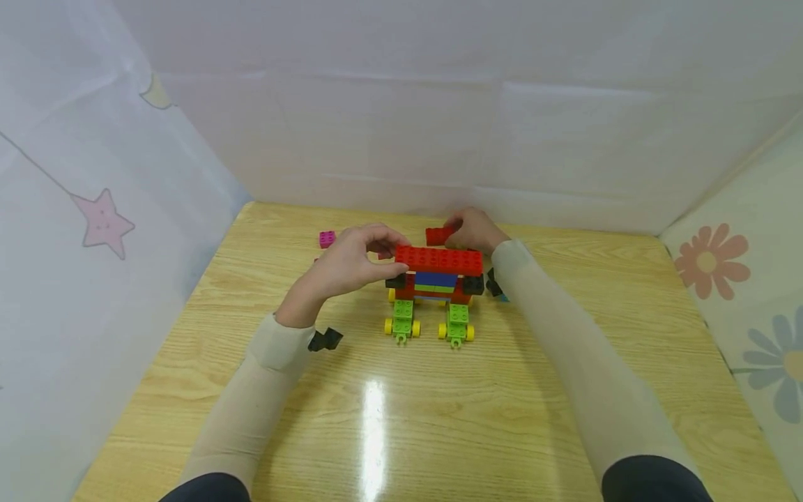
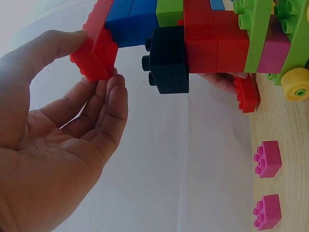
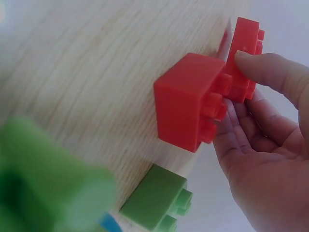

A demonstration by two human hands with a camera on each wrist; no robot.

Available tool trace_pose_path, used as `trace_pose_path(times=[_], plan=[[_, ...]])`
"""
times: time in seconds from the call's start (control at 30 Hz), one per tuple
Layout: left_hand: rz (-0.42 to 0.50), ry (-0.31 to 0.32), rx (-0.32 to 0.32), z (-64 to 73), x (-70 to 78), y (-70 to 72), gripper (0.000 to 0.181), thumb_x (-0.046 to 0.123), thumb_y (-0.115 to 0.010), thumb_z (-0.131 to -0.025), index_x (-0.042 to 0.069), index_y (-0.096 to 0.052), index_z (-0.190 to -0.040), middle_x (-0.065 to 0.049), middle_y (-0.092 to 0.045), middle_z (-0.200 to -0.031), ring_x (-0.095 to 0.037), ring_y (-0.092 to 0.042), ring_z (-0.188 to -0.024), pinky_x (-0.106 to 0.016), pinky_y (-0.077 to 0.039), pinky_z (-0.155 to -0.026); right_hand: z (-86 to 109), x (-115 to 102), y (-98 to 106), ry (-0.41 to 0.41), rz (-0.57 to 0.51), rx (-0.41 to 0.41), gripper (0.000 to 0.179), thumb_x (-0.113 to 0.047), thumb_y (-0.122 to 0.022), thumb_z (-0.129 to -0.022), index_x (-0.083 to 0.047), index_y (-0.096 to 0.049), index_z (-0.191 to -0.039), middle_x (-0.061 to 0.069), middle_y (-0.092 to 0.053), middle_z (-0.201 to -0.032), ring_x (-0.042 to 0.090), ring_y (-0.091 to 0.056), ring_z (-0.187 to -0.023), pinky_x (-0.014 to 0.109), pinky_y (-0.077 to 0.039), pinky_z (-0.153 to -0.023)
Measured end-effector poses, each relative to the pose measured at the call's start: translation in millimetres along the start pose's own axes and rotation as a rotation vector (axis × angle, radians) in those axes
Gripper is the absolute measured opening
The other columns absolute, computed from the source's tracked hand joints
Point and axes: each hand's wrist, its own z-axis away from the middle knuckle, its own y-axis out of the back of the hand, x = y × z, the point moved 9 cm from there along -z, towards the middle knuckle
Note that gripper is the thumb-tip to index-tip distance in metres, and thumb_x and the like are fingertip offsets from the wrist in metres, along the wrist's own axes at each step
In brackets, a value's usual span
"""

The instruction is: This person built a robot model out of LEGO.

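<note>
A block vehicle stands mid-table, with a long red brick [image 1: 439,260] as its top layer, blue and green bricks beneath, and green wheeled bases [image 1: 403,321] with yellow wheels. My left hand [image 1: 351,261] pinches the left end of that long brick, thumb on the near side and fingers at the other. Behind the vehicle, my right hand [image 1: 475,230] holds a red brick [image 3: 241,63] between thumb and fingers, near the tabletop. Beside those fingers sits another red brick [image 3: 181,101], and a green brick [image 3: 154,198] lies close by. Black bricks [image 2: 169,60] jut from the vehicle's sides.
Pink bricks [image 2: 268,159] lie on the table left of the vehicle. A black piece [image 1: 325,339] lies near my left sleeve, another black piece [image 1: 493,282] beside my right forearm. A white cloth backdrop [image 1: 389,139] rises behind the wooden table [image 1: 502,418].
</note>
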Motion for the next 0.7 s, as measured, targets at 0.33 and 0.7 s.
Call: trace_pose_path(times=[0.33, 0.7], plan=[[-0.003, 0.011, -0.008, 1.6, -0.1, 0.1, 0.035, 0.025, -0.088, -0.098, 0.013, -0.078, -0.130, -0.004, -0.077, -0.125, -0.025, -0.071, -0.110, -0.044, -0.060, -0.102, 15.1, -14, 13, 0.042, -0.008, 0.034, 0.049, -0.017, -0.082, -0.099, -0.006, -0.070, -0.146, 0.013, -0.070, -0.144, 0.034, -0.064, -0.127, 0.051, -0.059, -0.110], [0.003, 0.008, -0.009, -0.3, -0.6, -0.8, 0.034, 0.025, -0.088, -0.098, 0.013, -0.078, -0.128, -0.004, -0.077, -0.124, -0.025, -0.071, -0.109, -0.044, -0.060, -0.101, 60.7, -57, 43, 0.154, 0.044, 0.071, 0.045, -0.026, -0.079, -0.106, -0.009, -0.071, -0.146, 0.014, -0.072, -0.138, 0.032, -0.066, -0.122, 0.051, -0.057, -0.108]])
